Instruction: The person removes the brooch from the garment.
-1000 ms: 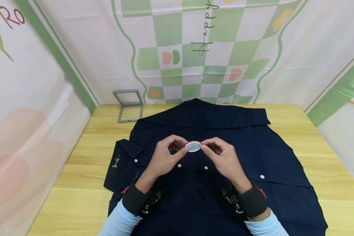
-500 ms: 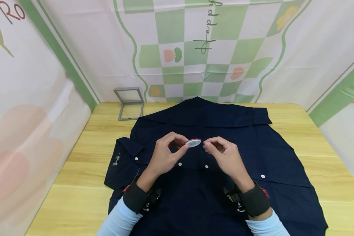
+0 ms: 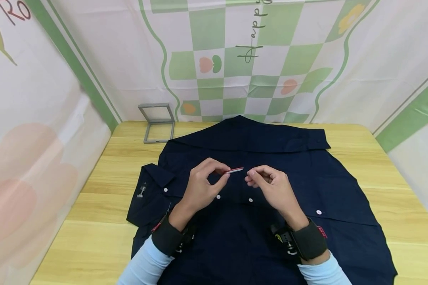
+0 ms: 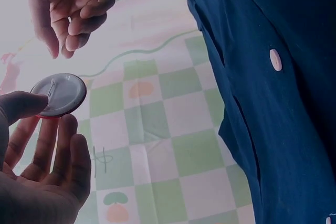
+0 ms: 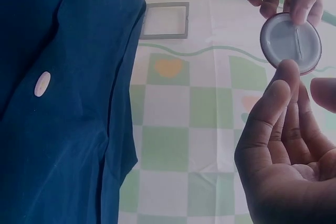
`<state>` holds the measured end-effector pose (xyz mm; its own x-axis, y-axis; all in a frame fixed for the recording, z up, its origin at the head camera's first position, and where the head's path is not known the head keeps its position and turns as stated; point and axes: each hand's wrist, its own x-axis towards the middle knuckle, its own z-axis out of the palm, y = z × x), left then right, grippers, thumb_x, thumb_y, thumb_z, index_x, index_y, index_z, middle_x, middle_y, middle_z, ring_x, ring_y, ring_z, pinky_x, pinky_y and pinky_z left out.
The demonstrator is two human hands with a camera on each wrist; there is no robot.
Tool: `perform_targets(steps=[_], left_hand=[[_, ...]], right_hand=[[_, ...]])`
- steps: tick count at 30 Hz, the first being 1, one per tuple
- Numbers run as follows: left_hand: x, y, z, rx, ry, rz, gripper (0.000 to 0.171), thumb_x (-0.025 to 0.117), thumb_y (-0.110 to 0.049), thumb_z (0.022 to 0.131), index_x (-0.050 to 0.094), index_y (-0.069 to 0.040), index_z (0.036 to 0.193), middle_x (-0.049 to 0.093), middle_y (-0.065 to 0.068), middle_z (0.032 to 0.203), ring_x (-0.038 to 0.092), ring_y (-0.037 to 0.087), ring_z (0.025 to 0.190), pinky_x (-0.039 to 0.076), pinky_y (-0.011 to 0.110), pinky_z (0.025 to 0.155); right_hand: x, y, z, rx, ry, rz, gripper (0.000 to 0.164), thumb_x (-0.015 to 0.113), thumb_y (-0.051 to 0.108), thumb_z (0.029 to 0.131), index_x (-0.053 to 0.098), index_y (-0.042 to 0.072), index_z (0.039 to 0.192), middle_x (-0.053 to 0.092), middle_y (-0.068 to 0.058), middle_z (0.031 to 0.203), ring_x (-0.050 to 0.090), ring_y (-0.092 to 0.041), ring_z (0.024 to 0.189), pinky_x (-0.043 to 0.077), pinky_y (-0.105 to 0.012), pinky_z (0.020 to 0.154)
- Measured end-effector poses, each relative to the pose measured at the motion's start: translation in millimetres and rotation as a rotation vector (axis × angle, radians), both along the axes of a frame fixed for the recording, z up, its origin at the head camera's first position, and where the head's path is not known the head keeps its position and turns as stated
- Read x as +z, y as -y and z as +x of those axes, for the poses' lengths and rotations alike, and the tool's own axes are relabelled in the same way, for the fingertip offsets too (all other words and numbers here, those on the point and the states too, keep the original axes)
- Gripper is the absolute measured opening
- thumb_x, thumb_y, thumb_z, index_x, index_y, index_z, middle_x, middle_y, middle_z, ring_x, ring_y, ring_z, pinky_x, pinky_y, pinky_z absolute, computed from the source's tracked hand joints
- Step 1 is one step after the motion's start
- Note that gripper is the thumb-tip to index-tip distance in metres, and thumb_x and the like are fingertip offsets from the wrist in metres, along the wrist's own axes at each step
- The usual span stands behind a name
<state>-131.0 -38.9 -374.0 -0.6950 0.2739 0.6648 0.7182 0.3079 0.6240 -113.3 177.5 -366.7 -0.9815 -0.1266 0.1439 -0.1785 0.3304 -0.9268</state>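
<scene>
My left hand pinches a round pin badge between thumb and fingers, above the shirt. The badge is nearly edge-on in the head view, showing a red edge. In the left wrist view the silvery back of the badge shows, its thin pin beside my left thumb. My right hand hovers just right of the badge with bent fingers and holds nothing. Beneath both hands a dark navy shirt with white buttons lies spread out.
The shirt covers much of the wooden table. A grey hinged frame stands open at the back left, by the shirt's edge. Printed curtains hang behind the table and along its sides.
My right hand has let go of the badge's right edge and moved slightly away. My left hand has kept its pinch and tilted the badge from back-facing to almost edge-on in the head view.
</scene>
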Motion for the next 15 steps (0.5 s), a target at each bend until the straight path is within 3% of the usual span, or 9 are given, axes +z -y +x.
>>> perform_targets(steps=[5,15], left_hand=[[0.2,-1.6,0.4,-0.010,0.006,0.002,0.007,0.072,-0.004,0.087,0.070,-0.004,0.094,0.066,0.008,0.091,0.064,0.017,0.082,0.057,0.036,0.073],[-3.2,-6.5,2.4,-0.026,0.010,-0.028,0.008,0.072,-0.003,0.086,0.070,-0.004,0.094,0.065,0.008,0.090,0.066,0.017,0.082,0.056,0.023,0.076]], right_hand=[[-1.2,-0.7,-0.6,0.000,0.002,-0.008,0.025,0.058,0.020,0.100,0.068,-0.003,0.103,0.072,-0.015,0.092,0.068,-0.006,0.076,0.056,-0.022,0.073],[-3.1,-1.2,-0.3,0.040,-0.028,-0.050,0.024,0.060,0.016,0.098,0.064,0.001,0.116,0.069,0.004,0.090,0.068,-0.004,0.080,0.056,-0.021,0.074]])
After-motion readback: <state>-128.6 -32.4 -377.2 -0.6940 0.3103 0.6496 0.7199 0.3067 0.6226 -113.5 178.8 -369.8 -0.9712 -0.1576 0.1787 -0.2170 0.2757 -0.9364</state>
